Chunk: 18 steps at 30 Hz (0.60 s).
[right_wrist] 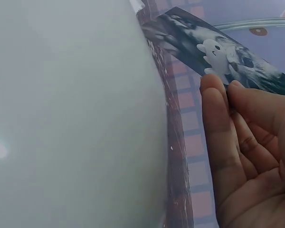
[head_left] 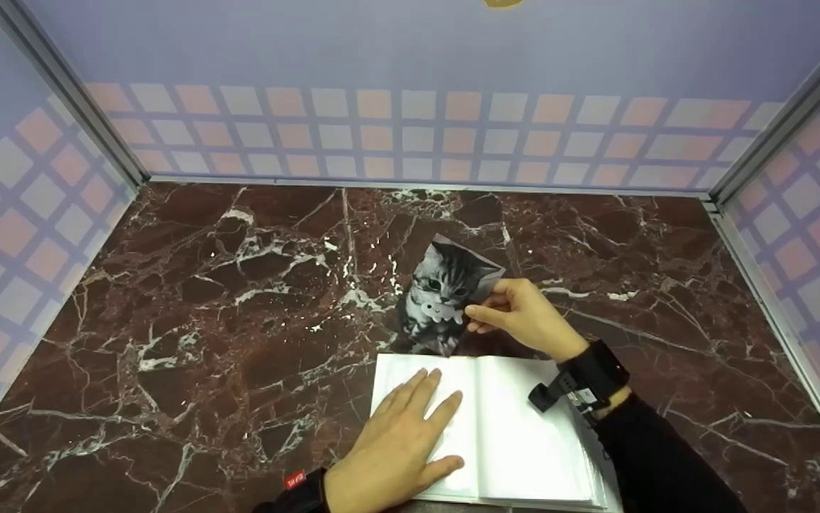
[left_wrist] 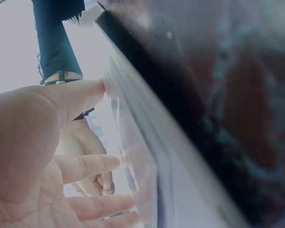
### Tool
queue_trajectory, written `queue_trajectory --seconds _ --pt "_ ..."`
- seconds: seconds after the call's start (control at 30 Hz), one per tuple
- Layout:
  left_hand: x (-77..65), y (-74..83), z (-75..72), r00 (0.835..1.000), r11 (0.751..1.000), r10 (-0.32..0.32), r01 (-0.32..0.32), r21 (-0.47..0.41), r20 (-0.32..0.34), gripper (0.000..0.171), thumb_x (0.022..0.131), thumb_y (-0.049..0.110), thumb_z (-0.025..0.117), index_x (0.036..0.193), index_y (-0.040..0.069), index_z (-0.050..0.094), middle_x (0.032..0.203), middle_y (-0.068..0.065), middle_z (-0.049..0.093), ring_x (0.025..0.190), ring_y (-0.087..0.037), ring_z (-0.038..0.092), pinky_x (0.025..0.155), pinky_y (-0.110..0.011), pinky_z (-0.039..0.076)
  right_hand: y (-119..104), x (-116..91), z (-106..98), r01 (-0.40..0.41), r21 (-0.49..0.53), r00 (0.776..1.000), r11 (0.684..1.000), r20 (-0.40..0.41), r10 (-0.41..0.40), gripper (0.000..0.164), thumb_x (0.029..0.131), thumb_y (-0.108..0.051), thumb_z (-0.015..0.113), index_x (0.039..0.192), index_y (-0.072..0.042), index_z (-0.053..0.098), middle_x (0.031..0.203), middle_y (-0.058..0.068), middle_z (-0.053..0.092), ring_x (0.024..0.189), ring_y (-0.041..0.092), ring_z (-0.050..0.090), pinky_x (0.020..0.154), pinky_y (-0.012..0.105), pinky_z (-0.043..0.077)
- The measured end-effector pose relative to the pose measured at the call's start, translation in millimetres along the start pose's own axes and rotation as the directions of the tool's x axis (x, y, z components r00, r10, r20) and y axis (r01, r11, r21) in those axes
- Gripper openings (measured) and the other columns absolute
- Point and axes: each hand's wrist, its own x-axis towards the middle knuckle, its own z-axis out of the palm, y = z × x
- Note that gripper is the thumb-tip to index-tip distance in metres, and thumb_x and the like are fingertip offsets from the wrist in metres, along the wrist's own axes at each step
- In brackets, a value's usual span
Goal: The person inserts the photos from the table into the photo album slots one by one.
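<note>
A photo album (head_left: 534, 434) with clear-sleeved white pages lies open in front of me. My left hand (head_left: 397, 443) rests on its left page, fingers straight and spread; the left wrist view shows the fingertips at the edges of the plastic sleeves (left_wrist: 128, 109). Beyond the album's top edge, my right hand (head_left: 523, 317) pinches the right edge of a black-and-white kitten photo (head_left: 442, 274) between thumb and index finger. The photo is tilted, its lower corner close to the album. A small white cartoon figure (right_wrist: 217, 57) with a smiling face shows on the photo, near the thumb.
The dark red marbled tabletop (head_left: 239, 342) spreads around the album. Purple panels with pink and white squares (head_left: 374, 135) stand along the back and both sides, joined by metal corner posts (head_left: 787, 107). Each wrist wears a black strap (head_left: 593, 374).
</note>
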Motion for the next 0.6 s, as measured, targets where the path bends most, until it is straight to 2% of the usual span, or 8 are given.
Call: queue_trajectory --seconds 0.13,0.3,0.5,0.6 --pt "0.4 0.7 -0.2 1.000 1.000 -0.003 0.003 -0.003 0.011 0.075 0.089 0.061 0.064 0.147 0.015 0.049 0.153 -0.022 0.044 0.142 -0.038 0.043 0.112 -0.050 0.043 0.0 2.6 5.6 0.002 0.060 1.000 0.998 -0.015 -0.001 0.018 0.094 -0.010 0.069 0.100 0.006 0.063 0.094 0.022 0.075 0.084 0.035 0.075 0.078 0.038 0.063" --pt "0.3 0.9 -0.4 1.000 1.000 -0.004 0.004 -0.003 0.021 0.075 0.089 0.061 0.063 0.147 0.016 0.048 0.154 -0.022 0.042 0.143 -0.038 0.042 0.113 -0.050 0.043 1.0 3.9 12.5 -0.026 0.111 1.000 0.993 0.008 0.025 0.018 0.094 -0.009 0.068 0.099 0.007 0.062 0.098 0.023 0.075 0.085 0.031 0.076 0.079 0.037 0.062" --pt "-0.1 1.2 0.0 1.000 1.000 0.011 -0.011 0.006 -0.017 0.076 0.087 0.061 0.066 0.145 0.015 0.051 0.151 -0.023 0.045 0.140 -0.039 0.045 0.111 -0.050 0.045 0.0 4.5 15.3 -0.039 0.088 0.999 0.995 0.023 0.037 0.020 0.094 -0.013 0.069 0.099 0.006 0.063 0.098 0.020 0.076 0.089 0.038 0.075 0.080 0.035 0.062" --pt "0.0 1.0 -1.1 1.000 1.000 0.011 -0.011 -0.001 -0.009 0.075 0.087 0.060 0.066 0.145 0.015 0.051 0.152 -0.023 0.044 0.140 -0.039 0.045 0.111 -0.050 0.045 -0.5 5.0 15.1 -0.040 0.078 0.999 0.996 0.015 0.039 0.022 0.095 -0.014 0.069 0.101 0.007 0.064 0.094 0.019 0.076 0.088 0.037 0.075 0.080 0.034 0.062"
